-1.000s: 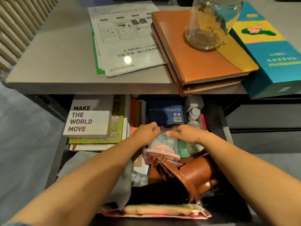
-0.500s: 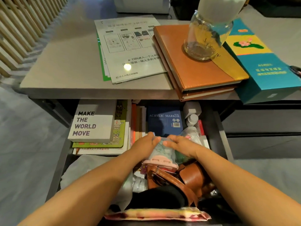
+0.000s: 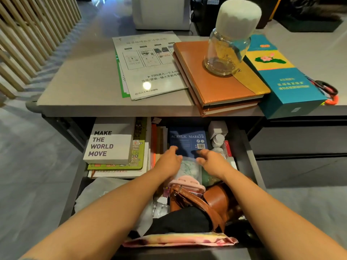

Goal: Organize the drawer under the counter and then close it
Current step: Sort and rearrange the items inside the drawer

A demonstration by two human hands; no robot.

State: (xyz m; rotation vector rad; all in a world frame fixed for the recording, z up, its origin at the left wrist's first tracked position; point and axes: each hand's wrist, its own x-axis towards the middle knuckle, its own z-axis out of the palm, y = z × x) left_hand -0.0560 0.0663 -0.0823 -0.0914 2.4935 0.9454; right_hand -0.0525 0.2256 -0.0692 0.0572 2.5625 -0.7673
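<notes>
Drawer (image 3: 249, 162) under the counter (image 3: 75, 87) is pulled out and full. Both of the person's arms reach into it from the front. Left hand (image 3: 169, 162) and right hand (image 3: 213, 162) sit palm-down side by side with a gap between them. The fingers of both are loose and spread, gripping nothing. Their fingertips reach the near edge of the blue ACRYLIC MARKER box (image 3: 187, 139). A clear pouch (image 3: 189, 170) lies between and partly under the 2 hands; can't tell if the palms touch it.

Left part of the drawer: white MAKE THE WORLD MOVE box (image 3: 110, 145) on top of stacked books. Right of the marker box: white bottles (image 3: 217, 137). Nearer the front: brown leather bag (image 3: 216, 199), black cloth (image 3: 184, 220), and a pink patterned pouch (image 3: 180, 239) at the front edge.

On the counter: printed sheets (image 3: 150, 66), 2 orange notebooks (image 3: 216, 87) with a glass jar (image 3: 229, 51) standing on them, and a teal box (image 3: 281, 79) just beside.
</notes>
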